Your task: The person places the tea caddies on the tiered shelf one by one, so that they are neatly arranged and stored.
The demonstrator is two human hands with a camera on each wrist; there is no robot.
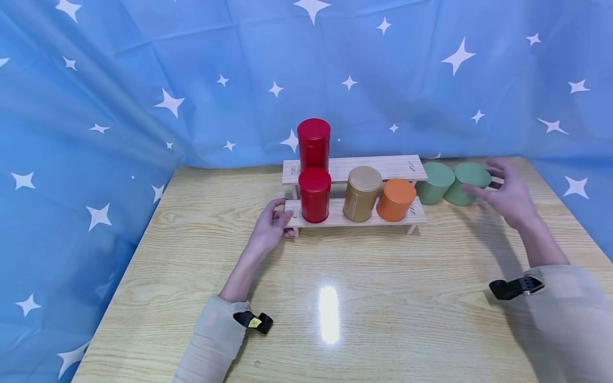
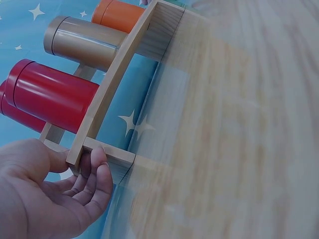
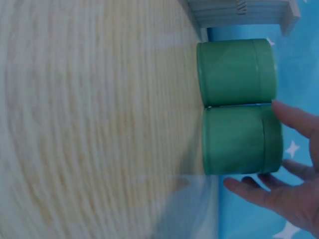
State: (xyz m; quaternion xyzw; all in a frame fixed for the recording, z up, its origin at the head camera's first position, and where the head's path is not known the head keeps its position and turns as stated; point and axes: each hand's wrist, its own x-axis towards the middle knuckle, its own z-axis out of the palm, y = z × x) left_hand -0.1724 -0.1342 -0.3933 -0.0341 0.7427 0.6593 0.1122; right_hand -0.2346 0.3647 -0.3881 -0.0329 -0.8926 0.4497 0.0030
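Observation:
My left hand point(image 1: 269, 227) pinches the left end of the front tier of a small wooden shelf point(image 1: 335, 219). In the left wrist view the thumb lies on the near corner of the board and the fingers curl under it by the leg. Over at the right, my right hand point(image 1: 511, 194) is spread around the outer green canister point(image 3: 234, 142). Its thumb is at the lid's edge, and its fingers extend along the far side with a gap showing. A second green canister point(image 1: 435, 183) stands right beside that one, close to the shelf's right end.
On the front tier stand a red canister point(image 1: 315, 197), a gold canister point(image 1: 362, 197) and an orange canister point(image 1: 396, 201). Another red canister point(image 1: 313, 141) is on the back tier. A blue star-patterned cloth point(image 1: 239, 80) hangs behind the wooden table point(image 1: 364, 298).

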